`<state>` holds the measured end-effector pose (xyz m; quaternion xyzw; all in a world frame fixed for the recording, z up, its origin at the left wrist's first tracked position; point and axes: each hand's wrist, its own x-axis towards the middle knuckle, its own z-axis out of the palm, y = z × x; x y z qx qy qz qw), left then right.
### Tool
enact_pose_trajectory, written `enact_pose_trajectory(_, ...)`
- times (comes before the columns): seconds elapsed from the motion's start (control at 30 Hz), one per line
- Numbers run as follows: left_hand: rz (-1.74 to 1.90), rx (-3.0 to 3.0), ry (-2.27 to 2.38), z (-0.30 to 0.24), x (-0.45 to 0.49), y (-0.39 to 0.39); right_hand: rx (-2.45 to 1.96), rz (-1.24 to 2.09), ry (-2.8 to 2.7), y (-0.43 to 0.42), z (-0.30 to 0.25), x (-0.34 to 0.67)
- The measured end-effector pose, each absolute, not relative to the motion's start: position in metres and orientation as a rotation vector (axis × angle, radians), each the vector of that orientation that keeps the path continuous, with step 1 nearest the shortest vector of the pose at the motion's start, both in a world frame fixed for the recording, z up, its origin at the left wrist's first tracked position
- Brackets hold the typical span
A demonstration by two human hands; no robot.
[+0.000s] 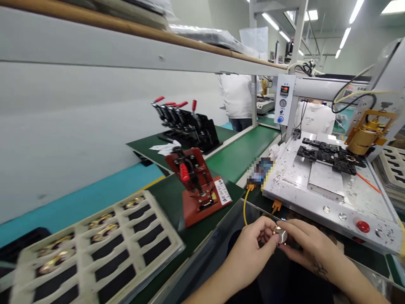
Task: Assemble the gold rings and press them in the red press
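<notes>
In front of my body, at the near bench edge, my left hand (249, 253) and my right hand (311, 245) come together. Between their fingertips is a small shiny round metal part (280, 236), with the fingers of both hands closed on it. Its underside and most of its edge are hidden by the fingers. To the left stands a red clamp fixture (198, 185) with a red-handled lever and a white handwritten label. Lower left, a beige compartment tray (142, 257) holds several gold-coloured ring-shaped parts (104, 232) in its far slots.
A white bench machine (294, 192) with black fixtures (332, 156), a gold-coloured head (363, 137) and a red button (363, 226) stands on the right. Black toggle clamps (190, 126) stand farther back. A shelf (142, 52) runs overhead. Two people in white are beyond the bench.
</notes>
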<state>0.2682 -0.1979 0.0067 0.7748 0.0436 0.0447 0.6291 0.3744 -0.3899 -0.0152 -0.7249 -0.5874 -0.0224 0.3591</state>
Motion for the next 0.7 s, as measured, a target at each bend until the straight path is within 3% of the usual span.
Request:
enact_pose_trajectory(0.1, 0.246, 1.967, 0.045, 0.032, 0.263, -0.175, -1.813, -0.204, -1.531, -0.377, -0.012, 0.38)
enact_pose_trajectory(0.3, 1.266, 2.366, -0.19, 0.094, 0.266, -0.073, -1.753, -0.167, -1.324, -0.35, -0.006, 0.387)
enact_pose_trajectory(0.47, 1.186, 2.577, -0.362, 0.092, 0.276, -0.024, -1.698, -0.182, -1.293, -0.327, -0.01, 0.39)
enact_pose_trajectory(0.7, 1.316, 2.184, 0.036, 0.153, 0.299, 0.009, -1.739, -0.022, -1.291, -0.263, -0.015, 0.42)
